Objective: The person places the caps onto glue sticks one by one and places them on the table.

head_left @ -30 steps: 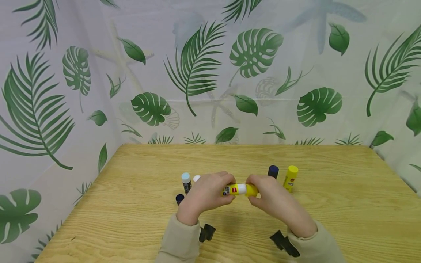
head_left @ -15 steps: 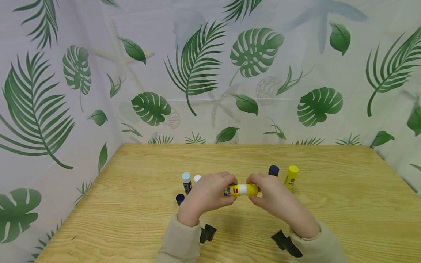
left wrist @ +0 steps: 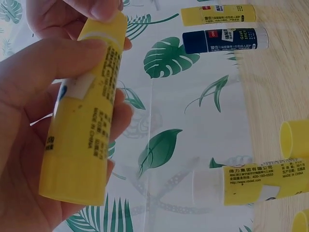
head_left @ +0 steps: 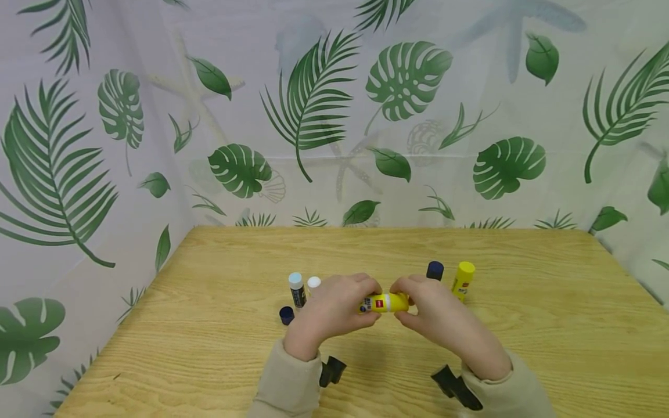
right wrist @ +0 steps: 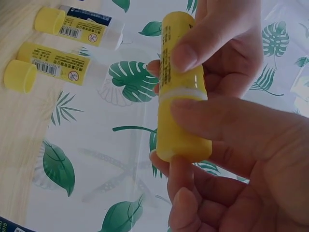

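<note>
Held level over the table, a yellow glue stick (head_left: 380, 303) spans both hands in the head view. My left hand (head_left: 340, 305) grips its body, thumb along the printed side in the left wrist view. Thumb and fingers of my right hand (head_left: 439, 316) hold the yellow cap (right wrist: 183, 128) on its other end. Only a thin white band (right wrist: 183, 93) shows between cap and body. Behind my left hand stands an uncapped yellow glue stick with a white top (left wrist: 207, 187); the hand hides its lower part in the head view.
Left of the hands stand a black-labelled glue stick with a pale top (head_left: 297, 290) and a loose navy cap (head_left: 286, 316). Beyond my right hand stand a navy-capped glue stick (head_left: 435, 270) and a yellow one (head_left: 463, 281). A leaf-print cloth (head_left: 334, 116) rises behind the wooden table (head_left: 209, 348).
The cap and the body have come together: the wide white section between them has narrowed to a thin band. My left hand has shifted slightly right.
</note>
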Demonstrator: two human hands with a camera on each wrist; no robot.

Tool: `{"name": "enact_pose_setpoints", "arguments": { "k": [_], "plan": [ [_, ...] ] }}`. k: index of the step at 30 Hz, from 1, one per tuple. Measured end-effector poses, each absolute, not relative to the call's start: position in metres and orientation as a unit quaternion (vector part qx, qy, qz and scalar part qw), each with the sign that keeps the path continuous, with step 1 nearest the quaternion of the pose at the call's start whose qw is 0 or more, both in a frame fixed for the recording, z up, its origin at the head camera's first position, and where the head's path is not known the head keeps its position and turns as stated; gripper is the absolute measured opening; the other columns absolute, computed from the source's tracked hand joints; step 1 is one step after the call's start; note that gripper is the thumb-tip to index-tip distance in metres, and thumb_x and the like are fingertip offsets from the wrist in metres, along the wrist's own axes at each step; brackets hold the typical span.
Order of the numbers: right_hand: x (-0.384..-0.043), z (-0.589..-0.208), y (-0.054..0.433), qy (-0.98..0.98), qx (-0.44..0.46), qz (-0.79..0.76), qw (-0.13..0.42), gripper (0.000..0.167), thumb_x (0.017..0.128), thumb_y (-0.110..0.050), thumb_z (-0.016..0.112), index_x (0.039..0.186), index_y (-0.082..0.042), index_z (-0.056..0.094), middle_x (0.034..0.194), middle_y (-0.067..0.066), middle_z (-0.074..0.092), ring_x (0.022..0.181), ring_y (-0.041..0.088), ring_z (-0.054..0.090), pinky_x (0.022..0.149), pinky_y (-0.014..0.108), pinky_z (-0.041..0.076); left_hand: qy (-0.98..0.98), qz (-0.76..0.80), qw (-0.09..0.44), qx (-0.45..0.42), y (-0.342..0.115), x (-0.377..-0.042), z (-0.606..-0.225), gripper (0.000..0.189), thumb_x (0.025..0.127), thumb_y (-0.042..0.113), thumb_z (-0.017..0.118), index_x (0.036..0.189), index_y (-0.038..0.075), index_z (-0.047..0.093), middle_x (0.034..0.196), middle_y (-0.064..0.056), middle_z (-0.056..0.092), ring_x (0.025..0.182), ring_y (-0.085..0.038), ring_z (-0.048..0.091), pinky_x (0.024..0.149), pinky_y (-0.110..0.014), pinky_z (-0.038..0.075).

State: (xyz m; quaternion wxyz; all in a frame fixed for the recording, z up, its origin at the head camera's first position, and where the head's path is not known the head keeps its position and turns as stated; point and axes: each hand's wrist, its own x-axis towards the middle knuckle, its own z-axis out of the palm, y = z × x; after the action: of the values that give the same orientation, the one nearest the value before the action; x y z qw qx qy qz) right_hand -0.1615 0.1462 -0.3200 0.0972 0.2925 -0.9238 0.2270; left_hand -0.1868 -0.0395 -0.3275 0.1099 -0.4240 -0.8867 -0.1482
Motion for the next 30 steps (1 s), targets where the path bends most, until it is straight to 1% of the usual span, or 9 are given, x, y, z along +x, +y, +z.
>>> {"name": "enact_pose_setpoints", "arguments": {
  "k": [7, 11, 16, 19, 22, 26, 30],
  "plan": [
    [-0.16, -0.318, 0.147, -0.918, 0.305, 0.236, 0.098, 0.026, 0.068, -0.002, 0.074, 0.088, -0.007, 0.059, 0.08, -0.002, 0.055, 0.068, 0.013, 0.052, 0.059, 0.023, 0.045, -0.884, -0.141, 0.123, -0.428, -0.038, -0.186, -0.327, 0.017, 0.077, 0.02, 0.067, 0.091, 0.012, 0.062, 0.081, 0.006, 0.055, 0.056, -0.001, 0.042, 0.052, -0.011, 0.035],
    [-0.161, -0.316, 0.149, -0.915, 0.306, 0.244, 0.103, 0.028, 0.067, -0.003, 0.075, 0.091, -0.005, 0.06, 0.084, 0.0, 0.058, 0.069, 0.012, 0.052, 0.06, 0.024, 0.045, -0.881, -0.144, 0.131, -0.431, -0.039, -0.186, -0.327, 0.018, 0.078, 0.02, 0.066, 0.093, 0.011, 0.062, 0.082, 0.005, 0.055, 0.058, -0.001, 0.043, 0.053, -0.011, 0.036],
    [-0.163, -0.31, 0.16, -0.902, 0.306, 0.286, 0.105, 0.034, 0.067, -0.003, 0.075, 0.098, -0.001, 0.06, 0.092, 0.006, 0.06, 0.075, 0.017, 0.056, 0.061, 0.027, 0.047, -0.87, -0.154, 0.17, -0.437, -0.04, -0.185, -0.324, 0.021, 0.078, 0.021, 0.067, 0.094, 0.01, 0.061, 0.082, 0.004, 0.057, 0.06, -0.003, 0.047, 0.055, -0.012, 0.038],
    [-0.163, -0.306, 0.166, -0.89, 0.309, 0.321, 0.099, 0.031, 0.069, -0.001, 0.073, 0.098, 0.0, 0.06, 0.093, 0.007, 0.06, 0.079, 0.019, 0.059, 0.065, 0.028, 0.049, -0.86, -0.162, 0.204, -0.439, -0.041, -0.185, -0.324, 0.022, 0.077, 0.021, 0.068, 0.094, 0.009, 0.061, 0.081, 0.004, 0.057, 0.061, -0.004, 0.048, 0.055, -0.013, 0.039],
    [-0.161, -0.302, 0.169, -0.877, 0.312, 0.353, 0.09, 0.026, 0.073, 0.001, 0.07, 0.097, -0.001, 0.06, 0.093, 0.006, 0.06, 0.081, 0.019, 0.06, 0.069, 0.029, 0.049, -0.851, -0.175, 0.227, -0.441, -0.042, -0.185, -0.323, 0.024, 0.076, 0.02, 0.069, 0.095, 0.008, 0.061, 0.083, 0.004, 0.058, 0.062, -0.004, 0.048, 0.057, -0.014, 0.04],
    [-0.159, -0.299, 0.17, -0.866, 0.312, 0.382, 0.082, 0.023, 0.075, -0.001, 0.068, 0.096, -0.003, 0.06, 0.093, 0.005, 0.061, 0.081, 0.017, 0.061, 0.069, 0.028, 0.049, -0.84, -0.198, 0.239, -0.445, -0.042, -0.183, -0.321, 0.025, 0.075, 0.02, 0.07, 0.095, 0.008, 0.061, 0.085, 0.003, 0.06, 0.065, -0.004, 0.051, 0.06, -0.015, 0.042],
    [-0.157, -0.299, 0.17, -0.863, 0.303, 0.393, 0.092, 0.021, 0.075, -0.001, 0.068, 0.095, -0.003, 0.061, 0.091, 0.003, 0.061, 0.079, 0.014, 0.061, 0.069, 0.028, 0.05, -0.834, -0.208, 0.25, -0.446, -0.041, -0.181, -0.319, 0.024, 0.075, 0.02, 0.071, 0.094, 0.008, 0.061, 0.086, 0.002, 0.061, 0.069, -0.006, 0.053, 0.063, -0.015, 0.043]
  ]
}}
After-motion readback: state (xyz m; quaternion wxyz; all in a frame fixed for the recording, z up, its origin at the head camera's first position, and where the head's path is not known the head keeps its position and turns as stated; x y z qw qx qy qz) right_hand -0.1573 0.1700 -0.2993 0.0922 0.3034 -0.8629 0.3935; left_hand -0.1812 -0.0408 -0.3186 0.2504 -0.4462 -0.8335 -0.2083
